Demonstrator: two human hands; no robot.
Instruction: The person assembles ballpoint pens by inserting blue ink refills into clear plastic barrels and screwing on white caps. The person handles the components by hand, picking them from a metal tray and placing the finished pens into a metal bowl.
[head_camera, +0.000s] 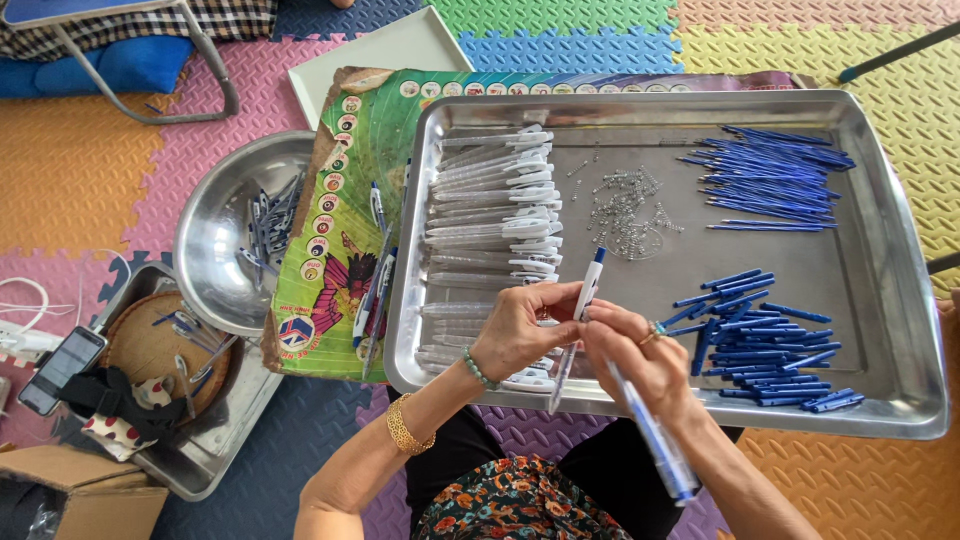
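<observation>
We see our left hand (515, 330) and right hand (640, 355) meeting over the near edge of the tray (890, 330), both pinching one pen (578, 320), white with a blue tip. The right palm also grips a bundle of pens (655, 440). Beyond lie blue caps (765, 345), clear barrels (495, 215), springs (625, 210) and blue refills (775, 180).

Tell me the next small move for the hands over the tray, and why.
Probably twist or push the pen shut: both the left hand and right hand pinch it mid-barrel, upright over the metal tray. After that it likely joins the assembled pens lying on the printed cardboard.
</observation>
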